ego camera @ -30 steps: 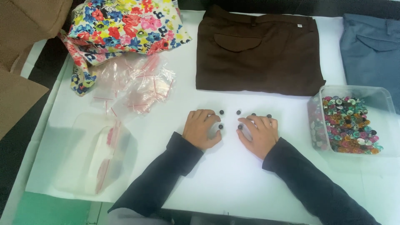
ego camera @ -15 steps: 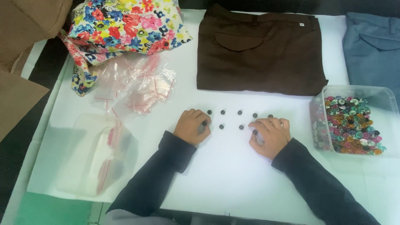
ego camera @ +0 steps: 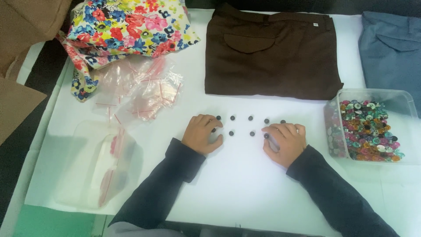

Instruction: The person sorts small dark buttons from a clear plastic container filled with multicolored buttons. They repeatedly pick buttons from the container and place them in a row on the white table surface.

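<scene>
**Small buttons, easy to scatter**

My left hand [ego camera: 202, 134] lies palm down, fingers loosely curled, fingertips touching the button at the left end of the rows; it grips nothing. My right hand [ego camera: 284, 141] lies the same way, fingertips on a button at the right end, nothing clasped. Between my hands the dark buttons [ego camera: 241, 125] sit in two short rows on the white table [ego camera: 228, 184]. A sideways drag of either hand could, I judge, knock them out of line or roll one off. Just right of my right hand stands a tub [ego camera: 394, 98] of coloured buttons; a careless elbow could tip it. Beyond my hands lie brown trousers [ego camera: 272, 52]; beyond my left, clear bags [ego camera: 144, 87].
</scene>
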